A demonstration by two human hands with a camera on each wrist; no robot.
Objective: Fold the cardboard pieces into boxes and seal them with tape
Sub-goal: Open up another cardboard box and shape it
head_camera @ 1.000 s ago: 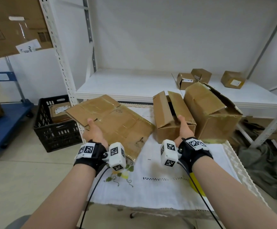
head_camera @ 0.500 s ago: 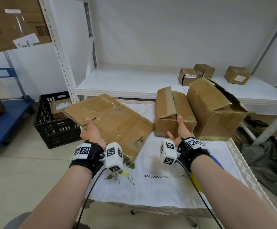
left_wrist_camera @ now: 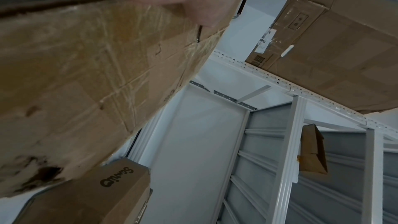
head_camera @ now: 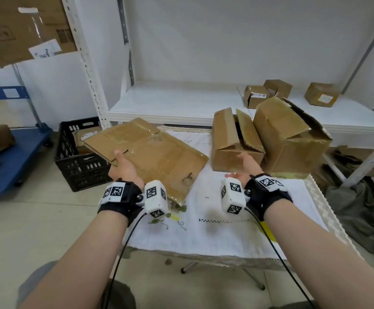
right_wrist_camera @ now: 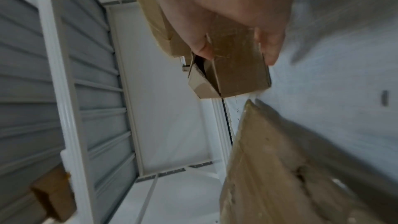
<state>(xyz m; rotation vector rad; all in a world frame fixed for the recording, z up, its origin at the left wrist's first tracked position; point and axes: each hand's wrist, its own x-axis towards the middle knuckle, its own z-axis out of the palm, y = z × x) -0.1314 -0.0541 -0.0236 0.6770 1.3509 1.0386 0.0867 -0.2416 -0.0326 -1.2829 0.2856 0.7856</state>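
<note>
While left hand (head_camera: 123, 169) fingers pinch its edge, flattened cardboard (head_camera: 150, 155) stretches left-to-right.

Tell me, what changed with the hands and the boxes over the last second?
The right hand came off the small open box, drew back toward the person and now hangs open, palm up, in front of it. The left hand stayed gripping the edge of the flat cardboard. The small box, the big box and the tablecloth did not move.
</note>
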